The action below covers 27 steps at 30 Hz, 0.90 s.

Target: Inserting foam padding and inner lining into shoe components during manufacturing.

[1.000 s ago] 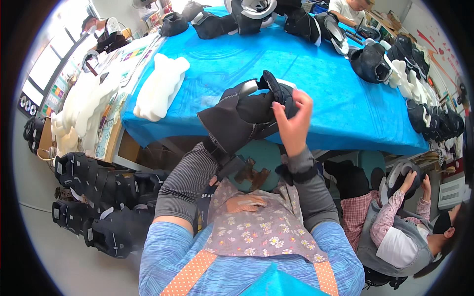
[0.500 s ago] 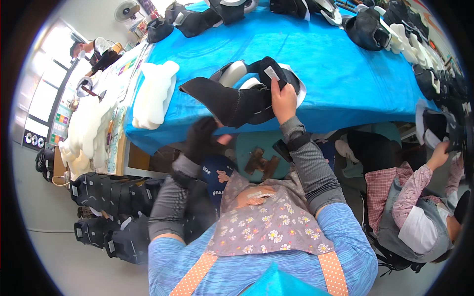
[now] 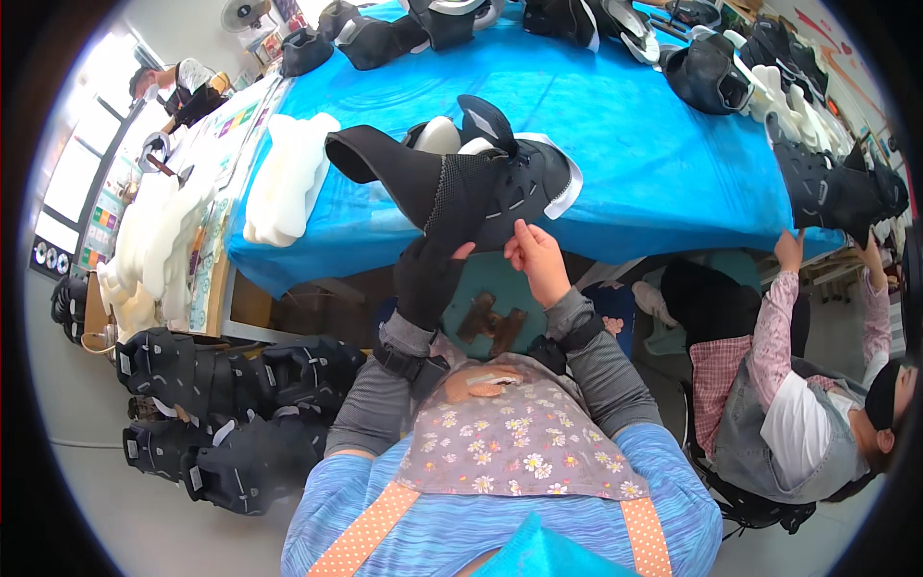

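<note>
A black boot upper (image 3: 490, 192) with mesh fabric, grey lace loops and a white edge at its right end lies at the near edge of the blue-covered table. Its collar points left and its tongue stands up. My left hand (image 3: 428, 279), in a black glove with the thumb tip bare, is against the lower near side of the boot upper. Its other fingers blend into the black material. Just right of it, my bare right hand (image 3: 540, 262) has its fingers curled together close under the boot upper's near edge. Whatever they pinch, if anything, is too small to make out.
White foot-shaped forms (image 3: 288, 183) are stacked at the table's left. More black boot uppers (image 3: 711, 77) line the far side. Black boots (image 3: 240, 385) are piled low on the left. A brown metal piece (image 3: 492, 322) is below my hands. At right, a co-worker (image 3: 798, 404) handles another boot.
My right hand has left the boot upper's tongue and moved down to its near edge. My left hand has come in to its lower side. The upper has turned, its tongue now upright.
</note>
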{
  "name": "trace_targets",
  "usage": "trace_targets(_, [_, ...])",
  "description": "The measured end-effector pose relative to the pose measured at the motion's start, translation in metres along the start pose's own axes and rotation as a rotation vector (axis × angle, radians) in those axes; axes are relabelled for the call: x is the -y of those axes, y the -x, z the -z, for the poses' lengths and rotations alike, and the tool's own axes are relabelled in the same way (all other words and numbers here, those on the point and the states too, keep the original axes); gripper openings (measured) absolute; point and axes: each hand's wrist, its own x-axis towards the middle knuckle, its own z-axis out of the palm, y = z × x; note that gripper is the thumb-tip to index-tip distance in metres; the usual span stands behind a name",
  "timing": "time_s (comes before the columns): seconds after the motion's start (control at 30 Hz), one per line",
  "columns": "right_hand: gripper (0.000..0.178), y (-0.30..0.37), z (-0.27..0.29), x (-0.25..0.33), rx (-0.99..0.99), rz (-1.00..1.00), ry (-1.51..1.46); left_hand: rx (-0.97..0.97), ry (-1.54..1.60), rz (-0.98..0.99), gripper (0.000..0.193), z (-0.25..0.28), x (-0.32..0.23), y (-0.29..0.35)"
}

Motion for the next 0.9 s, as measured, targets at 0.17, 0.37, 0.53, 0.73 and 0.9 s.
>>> trace_targets(0.17, [0.032,0.002,-0.004,0.015,0.017,-0.057,-0.100,-0.098,0.154,0.185,0.031,0.002,-0.001,0.005])
trace_targets(0.37, [0.029,0.004,-0.010,0.019,-0.075,-0.043,-0.164,-0.117,0.057,0.206,0.015,0.011,0.010,0.017])
trace_targets(0.53, [0.031,0.002,0.020,-0.020,-0.088,0.028,-0.081,-0.269,-0.009,-0.059,0.014,0.073,-0.013,-0.043])
trace_targets(0.73, [0.029,0.007,0.026,-0.025,0.001,-0.016,-0.147,-0.467,0.309,-0.179,0.010,0.063,-0.008,-0.039])
trace_targets(0.9, [0.028,0.006,0.027,-0.026,0.018,-0.046,-0.146,0.099,0.637,0.857,0.036,0.068,0.049,-0.057])
